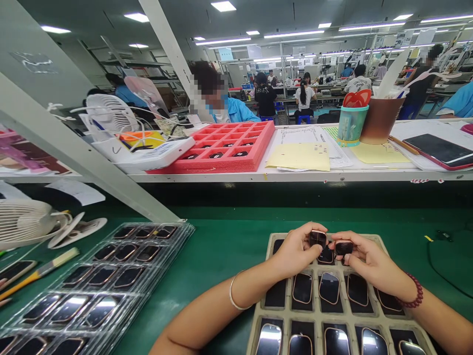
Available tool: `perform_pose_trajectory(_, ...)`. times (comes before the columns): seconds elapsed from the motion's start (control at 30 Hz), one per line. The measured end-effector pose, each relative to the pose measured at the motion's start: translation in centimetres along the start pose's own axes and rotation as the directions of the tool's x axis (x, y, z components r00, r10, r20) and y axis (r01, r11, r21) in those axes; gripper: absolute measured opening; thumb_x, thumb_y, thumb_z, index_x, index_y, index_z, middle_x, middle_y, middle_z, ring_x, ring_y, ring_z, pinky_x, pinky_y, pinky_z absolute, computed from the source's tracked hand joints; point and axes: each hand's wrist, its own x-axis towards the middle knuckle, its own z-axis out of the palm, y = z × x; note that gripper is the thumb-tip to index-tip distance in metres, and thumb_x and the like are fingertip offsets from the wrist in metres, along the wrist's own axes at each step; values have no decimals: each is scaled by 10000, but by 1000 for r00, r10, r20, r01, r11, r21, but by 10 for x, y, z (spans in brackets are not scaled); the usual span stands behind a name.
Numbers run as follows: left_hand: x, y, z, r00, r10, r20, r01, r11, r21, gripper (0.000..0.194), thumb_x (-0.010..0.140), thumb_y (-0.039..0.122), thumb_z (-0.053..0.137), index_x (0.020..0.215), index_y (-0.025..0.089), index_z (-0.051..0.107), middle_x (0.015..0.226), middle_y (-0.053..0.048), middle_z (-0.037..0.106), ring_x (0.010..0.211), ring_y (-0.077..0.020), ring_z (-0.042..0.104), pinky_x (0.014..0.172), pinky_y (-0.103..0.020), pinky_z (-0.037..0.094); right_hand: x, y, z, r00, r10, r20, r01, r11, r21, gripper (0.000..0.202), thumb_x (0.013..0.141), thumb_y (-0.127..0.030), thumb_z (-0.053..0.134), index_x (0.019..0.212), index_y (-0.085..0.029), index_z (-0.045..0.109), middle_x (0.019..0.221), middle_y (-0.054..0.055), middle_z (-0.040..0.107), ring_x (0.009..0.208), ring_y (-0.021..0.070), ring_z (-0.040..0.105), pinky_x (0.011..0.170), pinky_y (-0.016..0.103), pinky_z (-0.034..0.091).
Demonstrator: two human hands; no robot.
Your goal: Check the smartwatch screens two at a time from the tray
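Note:
My left hand [295,250] pinches a smartwatch body [317,238] with a dark face and gold-coloured rim. Close beside it, my right hand [364,256] has its fingers closed on a second smartwatch body [344,247]. Both are held over the far row of a beige tray [306,314], whose compartments hold several more watch bodies such as this one [328,287]. Another watch body [325,255] lies in the tray below and between my hands. Fingers partly cover the far compartments.
Stacked clear plastic trays [146,291] with several watch bodies lie at left on the green bench [207,276]. A brush [40,271] and a white fan [25,224] are further left. Above, a shelf [295,176] carries a red foam tray [254,153], papers, cups and a phone [439,149]. A person sits behind.

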Motion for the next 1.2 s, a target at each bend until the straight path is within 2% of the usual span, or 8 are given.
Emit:
perform_pose_trajectory(0.07,0,0,0,1000,-9,-5,9,1000,30,396,690,103,564,1083,137,524,874,-37,597,604,-71,492,520,-187,364,0,0,0,1000,-11,16,11,1000,4,366,853,-131,478,1197,-252,510,1161,57,571,1011,208,594,854,346,522)
perform_pose_trajectory(0.23,-1,3,0,1000,1,5,-1,1000,6,318,716,141,570,1033,123,546,879,-56,609,666,-97,530,568,-205,392,1,3,-2,999,29,-17,-29,999,16,300,895,-161,411,1172,-229,504,1058,61,602,821,162,628,720,307,545)
perform_pose_trajectory(0.53,0,-2,0,1000,3,15,-2,1000,-22,287,747,169,551,1030,121,545,839,-53,605,671,-104,537,576,-209,405,0,-1,0,1000,-16,18,16,1000,22,351,860,-119,458,1183,-244,512,1143,57,568,988,188,589,865,348,522)
perform_pose_trajectory(0.7,0,-4,-1,1000,-4,-5,5,996,85,423,703,108,552,1123,150,512,898,-47,600,555,-51,470,484,-173,348,0,3,-2,999,46,-9,-46,999,13,305,904,-183,415,1190,-230,511,1101,72,603,826,166,617,718,316,536)
perform_pose_trajectory(0.77,0,-5,-1,1000,7,-5,-6,995,100,435,702,105,553,1132,156,510,922,-52,606,562,-51,483,484,-168,351,0,3,-2,998,55,-24,-55,998,21,314,889,-173,433,1191,-225,500,1075,69,605,815,163,616,719,312,528)
perform_pose_trajectory(0.93,1,-7,-1,1000,25,-9,-24,999,49,408,707,146,604,1110,164,545,902,-48,617,624,-80,542,532,-178,403,2,0,-1,999,40,-35,-38,998,42,331,846,-158,479,1168,-230,500,1130,66,571,881,168,613,793,321,521)
perform_pose_trajectory(1.07,1,-7,-1,1000,25,8,-25,999,-21,329,736,189,603,1061,156,569,860,-46,616,664,-102,558,589,-206,433,1,-3,0,999,46,-26,-45,998,46,276,872,-207,460,1139,-219,527,1069,66,606,842,163,617,780,319,527)
perform_pose_trajectory(1.2,0,-6,-1,1000,3,17,-3,1000,-12,378,737,177,596,1111,164,539,898,-52,615,664,-103,554,584,-209,423,1,-3,-1,999,42,-25,-41,998,50,294,868,-216,476,1159,-227,517,1078,62,606,838,163,612,751,309,524)
